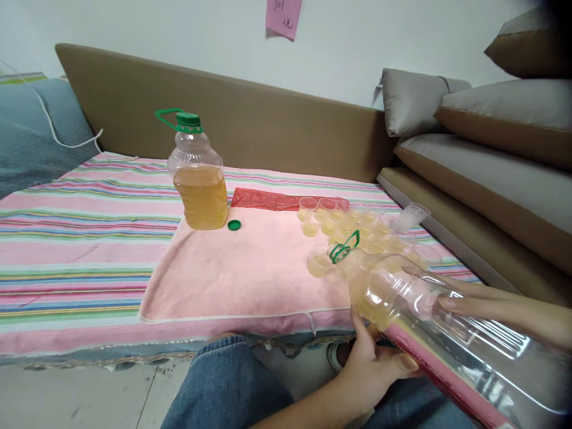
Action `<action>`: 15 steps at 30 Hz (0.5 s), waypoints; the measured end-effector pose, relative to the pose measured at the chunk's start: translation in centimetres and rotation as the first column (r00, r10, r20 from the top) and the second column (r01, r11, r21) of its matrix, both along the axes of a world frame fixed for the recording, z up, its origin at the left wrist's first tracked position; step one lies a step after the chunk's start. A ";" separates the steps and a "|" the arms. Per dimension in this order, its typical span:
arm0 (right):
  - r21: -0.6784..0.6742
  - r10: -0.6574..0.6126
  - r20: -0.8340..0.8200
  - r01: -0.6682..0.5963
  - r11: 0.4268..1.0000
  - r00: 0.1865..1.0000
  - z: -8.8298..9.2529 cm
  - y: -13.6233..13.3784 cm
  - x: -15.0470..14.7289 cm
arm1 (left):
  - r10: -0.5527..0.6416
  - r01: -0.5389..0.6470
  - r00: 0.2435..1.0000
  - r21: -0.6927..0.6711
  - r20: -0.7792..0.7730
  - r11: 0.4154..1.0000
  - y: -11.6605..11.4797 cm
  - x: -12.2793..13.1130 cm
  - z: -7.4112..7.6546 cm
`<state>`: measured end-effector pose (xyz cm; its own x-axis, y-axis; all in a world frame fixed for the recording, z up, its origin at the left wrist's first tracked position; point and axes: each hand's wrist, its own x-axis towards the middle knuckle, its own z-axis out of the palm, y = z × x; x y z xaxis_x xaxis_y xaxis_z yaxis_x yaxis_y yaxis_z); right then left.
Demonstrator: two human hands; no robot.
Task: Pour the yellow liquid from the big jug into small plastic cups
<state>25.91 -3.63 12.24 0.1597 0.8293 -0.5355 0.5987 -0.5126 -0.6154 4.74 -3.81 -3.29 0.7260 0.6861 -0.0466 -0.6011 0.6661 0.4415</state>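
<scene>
A large clear plastic bottle (429, 322) with a pink label lies tilted in both my hands, its green-ringed mouth (343, 249) pointing down over a small clear cup (319, 264) of yellow liquid. My left hand (373, 363) grips the bottle from below near its shoulder. My right hand (451, 295) wraps over its top side. A little yellow liquid sits near the bottle's neck. Several more small cups (353, 223) with yellow liquid stand in a cluster on the pink towel (241, 268).
A second bottle (199, 179), half full of yellow liquid with a green cap, stands upright at the towel's back left, a loose green cap (234, 225) beside it. A red bag (272, 199) lies behind. An empty cup (411, 215) lies tipped near the grey-brown cushions (491, 167).
</scene>
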 end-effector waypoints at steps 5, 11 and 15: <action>0.097 -0.015 -0.019 0.017 0.995 1.000 0.6 0.0 -1.9 | 0.004 -0.001 1.000 0.119 -0.026 0.993 0.8 -0.4 0.5; 0.151 -0.088 -0.050 0.094 0.984 0.995 0.3 -0.6 -3.1 | 0.016 -0.001 0.997 0.207 -0.074 0.978 2.5 -1.6 1.2; 0.229 -0.138 -0.064 0.149 0.962 0.988 -0.5 -0.8 -3.4 | 0.099 -0.066 0.989 0.284 -0.107 0.957 3.6 -2.6 1.9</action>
